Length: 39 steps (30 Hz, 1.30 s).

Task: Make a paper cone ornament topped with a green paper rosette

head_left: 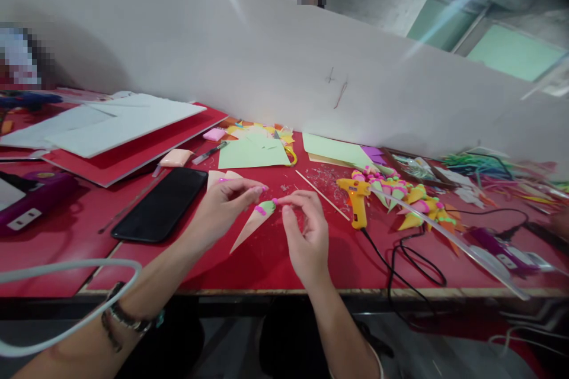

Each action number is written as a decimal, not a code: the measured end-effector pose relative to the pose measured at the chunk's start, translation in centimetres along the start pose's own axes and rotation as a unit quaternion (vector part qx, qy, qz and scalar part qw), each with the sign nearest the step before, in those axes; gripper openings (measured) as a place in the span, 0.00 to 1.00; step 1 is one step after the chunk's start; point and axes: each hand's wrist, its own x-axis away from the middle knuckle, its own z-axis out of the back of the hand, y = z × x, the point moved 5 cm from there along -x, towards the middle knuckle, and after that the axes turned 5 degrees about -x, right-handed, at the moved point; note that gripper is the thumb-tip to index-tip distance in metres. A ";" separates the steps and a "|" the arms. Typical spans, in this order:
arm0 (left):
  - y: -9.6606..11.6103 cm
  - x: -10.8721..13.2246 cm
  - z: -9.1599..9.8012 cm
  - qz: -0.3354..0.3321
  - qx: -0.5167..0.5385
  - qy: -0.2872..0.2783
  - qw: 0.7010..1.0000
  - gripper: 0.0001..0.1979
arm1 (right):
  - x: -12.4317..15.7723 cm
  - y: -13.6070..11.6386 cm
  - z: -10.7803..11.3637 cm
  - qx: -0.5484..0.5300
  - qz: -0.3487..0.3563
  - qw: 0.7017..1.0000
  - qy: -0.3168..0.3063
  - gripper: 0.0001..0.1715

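My left hand [231, 200] is closed in a pinch, with a small pink piece [265, 188] showing at its fingertips. My right hand [307, 231] curls its thumb and index finger at the top end of a paper cone [249, 229]. This cone is pale pink with a green top, a fuzzy pink trim and a small pink ball [274, 201] at its tip. Its point faces down and left, towards me. I cannot tell whether the cone rests on the table. Behind the left hand, pale pink paper [214, 177] is partly hidden.
A black phone [160, 204] lies left. Right of my hands stands a yellow glue gun [358, 201] with a trailing cord, near decorated cones [418, 195]. Green paper [253, 153], yellow-handled scissors [291, 156], a thin stick [322, 194] and white boards [128, 121] lie further back. A person is beyond the partition.
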 end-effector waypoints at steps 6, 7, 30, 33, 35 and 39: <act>1.1 0.5 -0.4 -0.092 -0.137 0.005 0.986 0.07 | 0.1 -0.2 -0.4 0.024 0.016 0.999 -0.014 0.09; 1.3 0.7 -0.5 -0.109 -0.156 0.011 0.982 0.07 | 0.1 -0.2 -0.4 0.025 0.016 0.999 -0.015 0.09; 0.2 0.4 -1.0 -0.025 -0.060 -0.072 0.995 0.12 | 0.2 -0.1 -0.3 0.043 0.039 0.998 -0.011 0.15; -0.1 0.7 -1.8 -0.011 -0.029 -0.132 0.991 0.13 | 0.3 -0.4 -0.2 0.077 0.064 0.995 -0.016 0.13; -0.2 0.9 -2.0 0.000 -0.005 -0.143 0.990 0.13 | 0.4 -0.6 -0.1 0.084 0.071 0.994 -0.010 0.13; -0.3 0.6 -1.6 0.016 0.018 -0.119 0.993 0.14 | 0.3 -0.9 0.2 0.073 0.073 0.995 -0.002 0.12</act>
